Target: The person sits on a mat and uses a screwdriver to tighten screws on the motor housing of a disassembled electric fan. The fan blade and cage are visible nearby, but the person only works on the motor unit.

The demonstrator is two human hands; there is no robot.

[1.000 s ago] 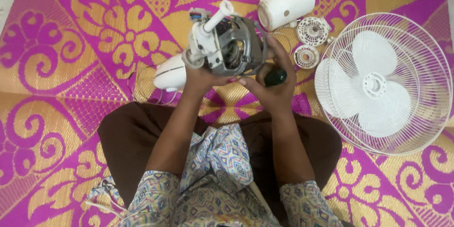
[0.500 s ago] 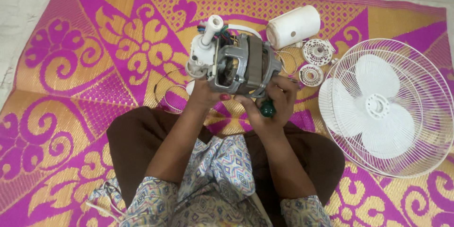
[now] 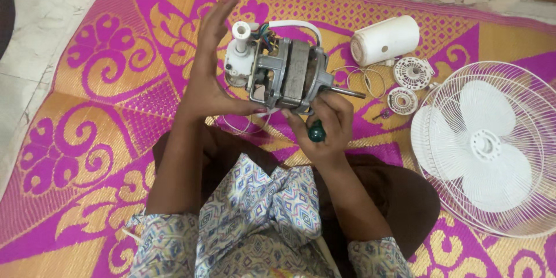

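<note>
I hold a grey metal fan motor (image 3: 289,75) with a white plastic gear housing (image 3: 238,52) and a steel shaft (image 3: 346,91) above my lap. My left hand (image 3: 208,63) supports the motor from the left, its thumb under the casing and its fingers stretched up. My right hand (image 3: 324,124) is closed on a screwdriver with a dark green handle (image 3: 317,132), its tip hidden under the motor's lower edge. A white cable (image 3: 295,24) loops behind the motor.
On the pink and orange patterned mat (image 3: 87,98) lie a white cylindrical motor cover (image 3: 385,40), two small round white plastic parts (image 3: 413,73) (image 3: 402,101), and a white fan guard with blades (image 3: 492,147) at the right. Bare floor (image 3: 35,17) lies to the left.
The motor has been turned and lifted, with its shaft now pointing right. My left hand's fingers have opened upward. The view has shifted, so the fan guard sits further right.
</note>
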